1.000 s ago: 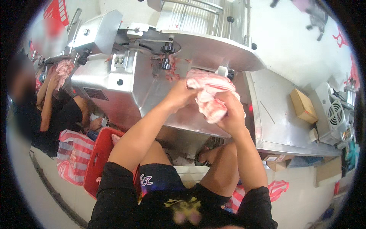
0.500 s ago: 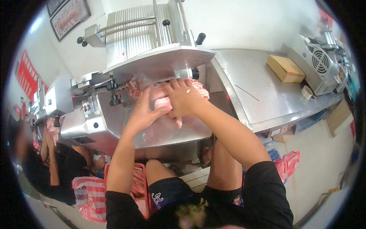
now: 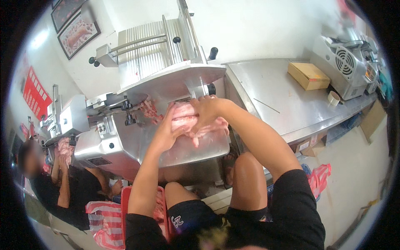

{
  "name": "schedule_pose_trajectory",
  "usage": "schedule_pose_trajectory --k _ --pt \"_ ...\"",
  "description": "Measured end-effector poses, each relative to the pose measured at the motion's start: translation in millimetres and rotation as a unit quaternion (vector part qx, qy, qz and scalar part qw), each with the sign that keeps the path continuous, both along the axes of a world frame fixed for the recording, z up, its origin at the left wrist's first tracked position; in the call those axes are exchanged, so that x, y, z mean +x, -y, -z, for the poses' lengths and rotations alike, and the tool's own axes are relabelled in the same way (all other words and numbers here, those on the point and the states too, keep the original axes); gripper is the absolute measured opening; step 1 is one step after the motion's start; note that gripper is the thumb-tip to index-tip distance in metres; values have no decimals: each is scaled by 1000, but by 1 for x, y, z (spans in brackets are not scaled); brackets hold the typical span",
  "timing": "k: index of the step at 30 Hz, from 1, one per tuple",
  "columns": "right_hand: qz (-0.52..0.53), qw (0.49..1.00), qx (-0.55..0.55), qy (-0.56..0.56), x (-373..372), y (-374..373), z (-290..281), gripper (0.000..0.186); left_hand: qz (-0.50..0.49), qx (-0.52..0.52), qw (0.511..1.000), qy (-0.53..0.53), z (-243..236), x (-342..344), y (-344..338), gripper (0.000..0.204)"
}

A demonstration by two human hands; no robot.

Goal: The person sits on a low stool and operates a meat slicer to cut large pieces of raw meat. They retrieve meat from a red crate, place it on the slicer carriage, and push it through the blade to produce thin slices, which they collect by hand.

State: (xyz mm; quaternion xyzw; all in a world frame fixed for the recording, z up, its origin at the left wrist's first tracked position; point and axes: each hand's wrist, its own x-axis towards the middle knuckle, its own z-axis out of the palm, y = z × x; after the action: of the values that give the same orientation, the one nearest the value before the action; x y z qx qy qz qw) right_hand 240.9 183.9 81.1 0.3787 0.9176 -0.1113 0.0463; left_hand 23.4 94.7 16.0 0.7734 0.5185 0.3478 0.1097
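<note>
Raw meat [image 3: 183,121], pale pink and layered, is being held with both hands on the flat metal tray [image 3: 179,154] of a meat slicer [image 3: 98,146]. Its left side is being cupped by the left hand [image 3: 166,130], fingers curving along the far side, thumb lying at the near side. Its top and right part are being covered by the right hand [image 3: 207,109], fingers being draped over it and set fairly close together; how far they are being tucked under cannot be told.

Edges: a loose strip of the meat is pointing toward the tray's near edge, a band of bare metal being left before it. On the right, the meat is almost reaching the tray edge; past that, a dark gap is being left before the tabletop [image 3: 254,81]. Far side is being crowded by the slicer's overhanging plate [image 3: 175,78] and a black knob [image 3: 211,88] just beside the right hand. To the left, some bare tray is showing, with meat scraps [image 3: 149,109] lying behind, near the slicer's body.

Tabletop: a thin rod [image 3: 266,105] is lying toward the near left, a cardboard box [image 3: 308,76] and a tape roll [image 3: 333,98] are sitting farther right, open metal showing between. Below, a red crate [image 3: 126,202] is standing by the left forearm.
</note>
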Motion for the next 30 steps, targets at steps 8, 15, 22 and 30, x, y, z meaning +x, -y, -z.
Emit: schedule_pose_trajectory --k 8,15,22,30 --pt "-52 988 -47 -140 -5 15 12 128 -201 142 918 310 20 40 106 59" --pt "-64 990 -35 -123 3 59 7 122 -184 -293 529 775 84 100 175 85" --pt "-13 983 25 -180 37 132 23 123 112 -153 547 816 37 157 129 80" --pt "190 900 28 -392 157 241 66 117 178 -287 612 715 52 226 179 80"
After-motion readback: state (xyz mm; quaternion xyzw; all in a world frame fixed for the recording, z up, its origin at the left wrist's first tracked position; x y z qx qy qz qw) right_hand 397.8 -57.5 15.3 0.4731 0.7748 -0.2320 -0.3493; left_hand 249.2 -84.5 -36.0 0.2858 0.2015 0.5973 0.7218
